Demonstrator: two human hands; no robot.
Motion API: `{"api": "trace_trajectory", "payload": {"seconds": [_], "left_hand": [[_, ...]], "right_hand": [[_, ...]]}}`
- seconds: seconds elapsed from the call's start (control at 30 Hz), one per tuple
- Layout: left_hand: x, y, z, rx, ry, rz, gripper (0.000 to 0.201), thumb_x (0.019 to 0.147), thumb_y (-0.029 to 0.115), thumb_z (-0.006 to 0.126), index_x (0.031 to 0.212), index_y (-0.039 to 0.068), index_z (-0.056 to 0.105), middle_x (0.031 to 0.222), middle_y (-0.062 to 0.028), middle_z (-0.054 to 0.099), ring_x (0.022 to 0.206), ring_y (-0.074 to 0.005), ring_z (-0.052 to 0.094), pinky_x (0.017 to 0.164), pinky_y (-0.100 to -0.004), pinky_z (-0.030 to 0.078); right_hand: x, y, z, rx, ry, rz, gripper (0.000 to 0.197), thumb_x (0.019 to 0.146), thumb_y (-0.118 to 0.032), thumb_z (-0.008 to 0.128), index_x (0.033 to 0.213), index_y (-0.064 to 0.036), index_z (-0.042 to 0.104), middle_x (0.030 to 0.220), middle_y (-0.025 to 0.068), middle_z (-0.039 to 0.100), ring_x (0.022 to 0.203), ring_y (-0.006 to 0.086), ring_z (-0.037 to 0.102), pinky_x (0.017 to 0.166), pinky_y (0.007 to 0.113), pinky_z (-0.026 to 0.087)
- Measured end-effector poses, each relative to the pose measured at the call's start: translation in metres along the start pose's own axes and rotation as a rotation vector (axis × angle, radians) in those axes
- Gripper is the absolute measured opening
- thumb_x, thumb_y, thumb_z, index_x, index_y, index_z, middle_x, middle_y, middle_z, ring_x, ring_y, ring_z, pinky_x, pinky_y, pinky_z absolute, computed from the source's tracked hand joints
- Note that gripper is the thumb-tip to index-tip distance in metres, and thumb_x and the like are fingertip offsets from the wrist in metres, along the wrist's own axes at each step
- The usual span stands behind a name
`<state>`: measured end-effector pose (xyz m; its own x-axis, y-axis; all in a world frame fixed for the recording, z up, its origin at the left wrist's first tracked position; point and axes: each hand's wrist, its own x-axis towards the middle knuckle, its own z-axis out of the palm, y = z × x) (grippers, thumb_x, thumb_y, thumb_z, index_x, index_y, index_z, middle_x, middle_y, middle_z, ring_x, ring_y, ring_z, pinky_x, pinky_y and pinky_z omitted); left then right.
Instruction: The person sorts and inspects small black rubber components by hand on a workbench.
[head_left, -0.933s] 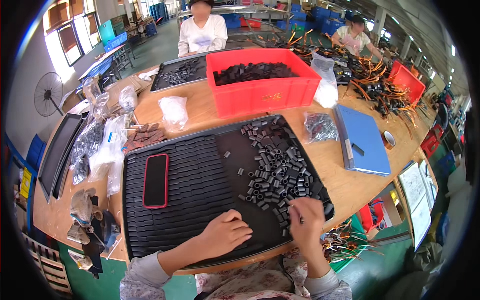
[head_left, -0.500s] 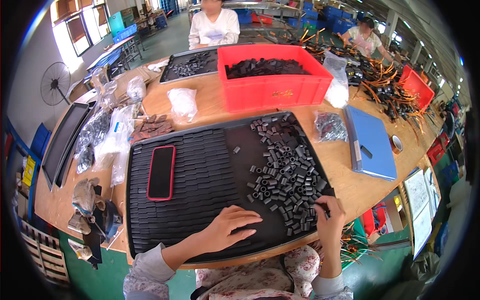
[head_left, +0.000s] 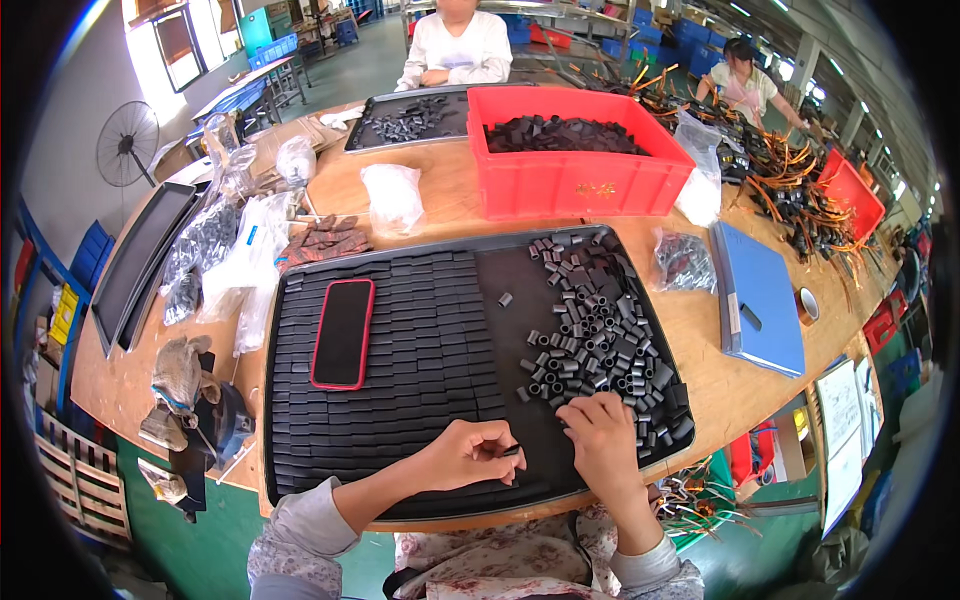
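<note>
A black tray (head_left: 530,430) lies in front of me. Rows of flat black pieces (head_left: 420,330) fill its left part, and a heap of short black tubes (head_left: 610,345) is loose on the right. Low over the tray's middle, my left hand (head_left: 465,458) pinches a small black piece (head_left: 512,450) between thumb and fingers. My right hand (head_left: 603,440) is at the near edge of the heap with its fingers bent together; whatever they may hold is hidden. On the rows rests a phone (head_left: 343,335) with a red edge.
Behind the tray stands a red bin (head_left: 580,185) of black pieces. A blue folder (head_left: 760,300) and a bag of dark parts (head_left: 685,262) are at right. Plastic bags (head_left: 245,260) and brown gloves (head_left: 325,240) lie left. A person (head_left: 458,50) sits across the table.
My right hand has moved left and inward from the tray's right edge. My left hand has closed from spread fingers into a pinch on a small black piece. The whole view has shifted slightly.
</note>
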<state>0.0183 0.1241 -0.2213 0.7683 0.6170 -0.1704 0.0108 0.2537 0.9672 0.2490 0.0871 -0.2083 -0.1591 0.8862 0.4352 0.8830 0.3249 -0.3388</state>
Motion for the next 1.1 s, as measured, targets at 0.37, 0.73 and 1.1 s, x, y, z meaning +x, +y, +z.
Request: {"api": "trace_trajectory", "payload": {"seconds": [0.37,0.73,1.1], "left_hand": [[0.005,0.005,0.002,0.068,-0.013,-0.127,0.019,0.087,0.009,0.071,0.098,-0.004,0.063,0.088,-0.0092,0.067,0.074,-0.0134,0.066,0.069,-0.0263,0.054],[0.002,0.003,0.004,-0.022,-0.001,-0.100,0.018,0.087,0.007,0.070,0.099,-0.005,0.063,0.089,-0.0098,0.068,0.077,-0.0134,0.066,0.072,-0.0257,0.055],[0.002,0.003,0.003,-0.024,-0.024,-0.101,0.020,0.090,0.010,0.068,0.103,-0.005,0.063,0.088,-0.0078,0.067,0.078,-0.0123,0.066,0.074,-0.0256,0.054]], "right_hand": [[-0.023,-0.035,0.010,1.463,-0.023,0.440,0.016,0.084,0.006,0.066,0.098,-0.0004,0.062,0.100,0.0099,0.065,0.086,0.0174,0.062,0.080,0.027,0.048],[-0.026,-0.031,0.012,1.430,0.087,0.478,0.011,0.085,0.008,0.066,0.095,0.0054,0.063,0.099,0.0159,0.068,0.085,0.0132,0.065,0.078,0.025,0.054],[-0.015,-0.027,0.003,0.696,-0.030,-0.035,0.012,0.082,0.008,0.068,0.093,0.0023,0.066,0.100,0.0100,0.068,0.083,0.0111,0.065,0.074,0.024,0.054]]}}
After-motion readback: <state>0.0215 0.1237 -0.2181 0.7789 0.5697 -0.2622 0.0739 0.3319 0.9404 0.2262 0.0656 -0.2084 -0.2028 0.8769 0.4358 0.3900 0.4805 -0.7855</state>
